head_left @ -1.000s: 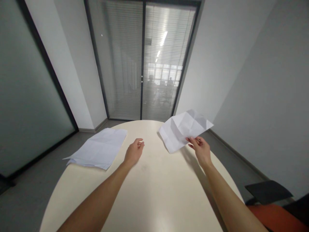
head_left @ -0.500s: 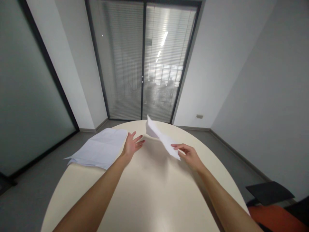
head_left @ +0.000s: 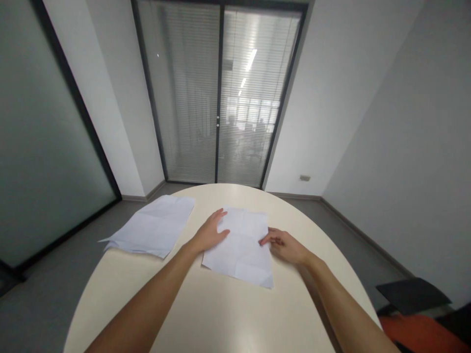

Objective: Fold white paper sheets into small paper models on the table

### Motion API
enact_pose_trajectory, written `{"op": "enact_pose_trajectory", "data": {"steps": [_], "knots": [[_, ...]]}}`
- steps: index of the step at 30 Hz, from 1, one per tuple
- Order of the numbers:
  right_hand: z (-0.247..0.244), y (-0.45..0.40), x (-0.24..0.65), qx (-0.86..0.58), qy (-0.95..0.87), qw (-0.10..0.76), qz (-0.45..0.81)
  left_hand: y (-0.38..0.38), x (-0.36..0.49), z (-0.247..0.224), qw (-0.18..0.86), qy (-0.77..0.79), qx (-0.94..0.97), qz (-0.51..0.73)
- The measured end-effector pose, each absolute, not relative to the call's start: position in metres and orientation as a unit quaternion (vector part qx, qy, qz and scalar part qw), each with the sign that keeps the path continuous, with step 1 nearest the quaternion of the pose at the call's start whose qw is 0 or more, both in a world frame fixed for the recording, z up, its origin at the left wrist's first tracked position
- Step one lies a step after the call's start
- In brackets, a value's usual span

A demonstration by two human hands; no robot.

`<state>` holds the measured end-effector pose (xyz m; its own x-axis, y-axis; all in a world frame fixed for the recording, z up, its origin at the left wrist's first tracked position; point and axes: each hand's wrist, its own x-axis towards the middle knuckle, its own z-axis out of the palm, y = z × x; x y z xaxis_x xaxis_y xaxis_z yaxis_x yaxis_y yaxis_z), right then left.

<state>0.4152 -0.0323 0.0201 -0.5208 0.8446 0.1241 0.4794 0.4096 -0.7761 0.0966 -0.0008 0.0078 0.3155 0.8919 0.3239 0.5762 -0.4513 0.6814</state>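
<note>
A white sheet of paper [head_left: 241, 245] with faint crease lines lies on the pale round table [head_left: 206, 314] in front of me. My left hand [head_left: 210, 233] rests at the sheet's left edge, its thumb and fingers apart. On the opposite side, my right hand [head_left: 287, 246] has curled fingers closed on the right edge, one fingertip showing on top of the paper; part of the grip is hidden. Left of my left hand, a loose stack of white sheets [head_left: 154, 223] lies near the table's rim, with uneven corners.
An orange and black chair [head_left: 419, 328] stands at the lower right, beside the table. Beyond the far rim are glass doors with blinds [head_left: 184, 122]. A frosted glass panel [head_left: 44, 147] is on the left.
The sheet, tilted up in my right hand before, now lies flat between both hands. My left hand has moved slightly right and down to its left edge.
</note>
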Motion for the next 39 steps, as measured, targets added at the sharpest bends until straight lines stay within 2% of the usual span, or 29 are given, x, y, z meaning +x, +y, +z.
{"op": "enact_pose_trajectory", "data": {"steps": [4, 8, 11, 13, 16, 19, 24, 29, 32, 39], "knots": [[0.024, -0.031, 0.415, -0.506, -0.808, 0.237, 0.188, -0.024, 0.114, 0.007, 0.176, 0.416, 0.879, 0.157], [0.018, -0.033, 0.395, -0.467, -0.84, 0.254, 0.103, -0.036, 0.123, 0.012, 0.153, 0.393, 0.902, 0.095], [0.012, -0.038, 0.374, -0.43, -0.864, 0.233, 0.119, -0.04, 0.128, 0.011, 0.158, 0.352, 0.919, 0.08], [0.009, -0.039, 0.366, -0.436, -0.869, 0.187, 0.14, -0.042, 0.131, 0.009, 0.159, 0.324, 0.929, 0.079], [0.005, -0.035, 0.368, -0.464, -0.865, 0.112, 0.154, -0.044, 0.133, 0.006, 0.155, 0.311, 0.935, 0.07], [0.001, -0.026, 0.383, -0.531, -0.834, 0.079, 0.128, -0.046, 0.133, 0.007, 0.152, 0.318, 0.934, 0.053], [0.0, -0.019, 0.403, -0.624, -0.775, 0.078, 0.069, -0.047, 0.132, 0.009, 0.142, 0.32, 0.935, 0.053], [0.013, -0.035, 0.388, -0.499, -0.851, 0.127, 0.102, -0.042, 0.125, 0.009, 0.133, 0.365, 0.921, 0.039], [0.017, -0.045, 0.371, -0.423, -0.886, 0.097, 0.161, -0.038, 0.12, 0.009, 0.125, 0.4, 0.908, 0.03], [0.008, -0.045, 0.358, -0.48, -0.862, 0.07, 0.148, -0.034, 0.115, 0.01, 0.089, 0.436, 0.895, 0.028]]}}
